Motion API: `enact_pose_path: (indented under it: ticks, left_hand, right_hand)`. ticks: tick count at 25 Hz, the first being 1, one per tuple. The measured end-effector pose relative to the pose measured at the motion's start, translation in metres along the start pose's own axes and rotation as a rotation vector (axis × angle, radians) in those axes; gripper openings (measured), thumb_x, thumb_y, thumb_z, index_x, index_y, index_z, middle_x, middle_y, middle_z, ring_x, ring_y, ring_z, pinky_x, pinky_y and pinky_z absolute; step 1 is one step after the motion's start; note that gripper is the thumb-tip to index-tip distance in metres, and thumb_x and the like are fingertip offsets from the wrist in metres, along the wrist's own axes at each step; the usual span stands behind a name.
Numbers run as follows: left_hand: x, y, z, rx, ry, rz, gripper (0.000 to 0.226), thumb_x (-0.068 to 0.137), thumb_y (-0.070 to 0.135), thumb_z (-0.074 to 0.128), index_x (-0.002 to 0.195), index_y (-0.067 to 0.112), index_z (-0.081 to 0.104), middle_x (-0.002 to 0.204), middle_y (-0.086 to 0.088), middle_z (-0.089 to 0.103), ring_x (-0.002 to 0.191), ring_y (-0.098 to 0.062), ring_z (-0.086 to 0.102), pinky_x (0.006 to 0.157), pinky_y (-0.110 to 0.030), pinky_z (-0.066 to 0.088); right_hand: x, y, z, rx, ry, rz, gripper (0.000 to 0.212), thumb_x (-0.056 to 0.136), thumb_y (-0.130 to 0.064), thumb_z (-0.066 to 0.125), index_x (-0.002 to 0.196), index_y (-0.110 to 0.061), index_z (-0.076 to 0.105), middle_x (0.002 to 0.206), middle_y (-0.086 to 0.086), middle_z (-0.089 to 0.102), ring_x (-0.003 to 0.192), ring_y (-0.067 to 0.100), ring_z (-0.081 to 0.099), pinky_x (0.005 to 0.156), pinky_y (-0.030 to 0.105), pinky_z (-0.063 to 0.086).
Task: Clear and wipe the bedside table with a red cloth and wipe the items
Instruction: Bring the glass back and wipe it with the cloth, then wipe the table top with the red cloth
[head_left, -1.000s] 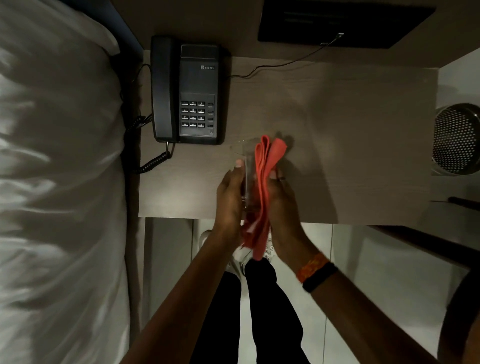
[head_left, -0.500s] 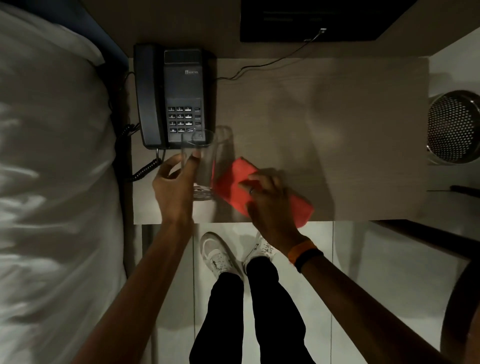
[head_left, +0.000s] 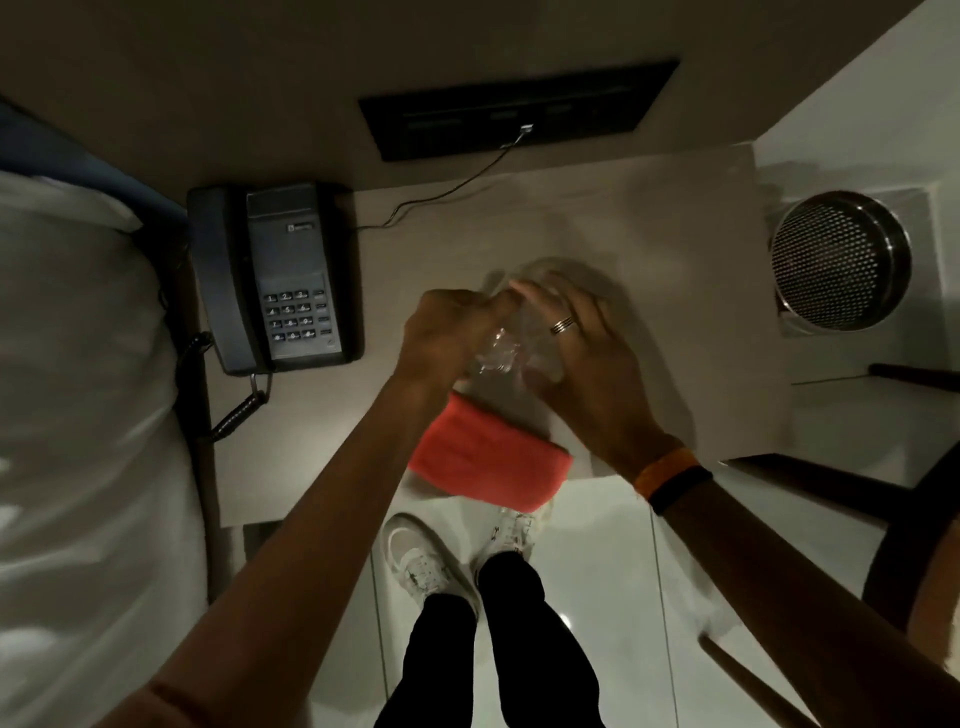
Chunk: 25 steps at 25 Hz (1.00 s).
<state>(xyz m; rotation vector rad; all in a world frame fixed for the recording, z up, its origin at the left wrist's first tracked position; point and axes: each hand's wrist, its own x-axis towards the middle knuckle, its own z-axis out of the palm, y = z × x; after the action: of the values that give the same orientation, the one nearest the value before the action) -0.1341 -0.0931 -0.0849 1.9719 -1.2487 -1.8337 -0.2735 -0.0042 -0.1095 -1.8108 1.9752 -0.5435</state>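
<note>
A clear drinking glass (head_left: 511, 340) is held over the middle of the wooden bedside table (head_left: 675, 291). My left hand (head_left: 447, 332) grips it from the left and my right hand (head_left: 587, 358), wearing a ring, wraps it from the right. The glass is blurred and partly hidden by my fingers. The folded red cloth (head_left: 488, 462) lies flat on the table's front edge, just below my hands, with neither hand touching it. A black telephone (head_left: 270, 275) sits at the table's left end.
A white bed (head_left: 78, 389) runs along the left. The phone's coiled cord (head_left: 234, 410) hangs off the table's left side. A perforated metal bin (head_left: 839, 260) stands on the floor to the right. A dark wall panel (head_left: 514, 109) with a thin cable is behind the table.
My right hand has let go of the red cloth, which now lies on the table's front edge. Both hands have come together on the glass, moved right toward the table's middle.
</note>
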Motion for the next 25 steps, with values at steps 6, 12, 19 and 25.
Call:
enact_pose_path:
  ticks: [6,12,19,25]
  left_hand:
    - [0.039,0.073,0.065,0.183,-0.268,0.259,0.060,0.070,0.052,0.081,0.119,0.022,0.064,0.112,0.004,0.072,0.100,-0.014,0.070,0.062,-0.027,0.055]
    - [0.084,0.099,0.116,0.269,-0.217,0.455,0.086,0.057,0.066,0.073,0.132,0.026,0.060,0.123,0.001,0.071,0.116,-0.017,0.065,0.097,-0.042,0.056]
    - [0.112,0.115,0.144,0.214,-0.256,0.507,0.084,0.062,0.068,0.070,0.134,0.026,0.060,0.126,-0.003,0.070,0.119,-0.020,0.064,0.098,-0.049,0.055]
    - [0.121,0.103,0.142,0.289,-0.323,0.535,0.090,0.070,0.054,0.077,0.146,0.016,0.046,0.140,-0.008,0.060,0.130,-0.019,0.055,0.112,-0.044,0.044]
  right_hand:
    - [0.063,0.087,-0.025,0.069,0.156,0.130,0.058,0.082,-0.025,0.069,0.136,-0.008,0.056,0.132,0.010,0.065,0.117,0.021,0.058,0.104,0.036,0.047]
    - [0.107,0.148,-0.056,0.266,0.118,0.265,0.046,0.086,-0.031,0.068,0.127,-0.011,0.060,0.113,0.005,0.073,0.105,0.022,0.067,0.081,0.015,0.046]
    - [0.134,0.181,-0.070,0.259,0.062,0.403,0.054,0.084,-0.035,0.073,0.130,-0.011,0.058,0.122,0.009,0.070,0.112,0.025,0.065,0.082,0.018,0.043]
    - [0.127,0.172,-0.069,0.249,0.049,0.465,0.069,0.085,-0.024,0.073,0.141,-0.001,0.041,0.128,0.008,0.063,0.114,0.024,0.060,0.081,0.015,0.039]
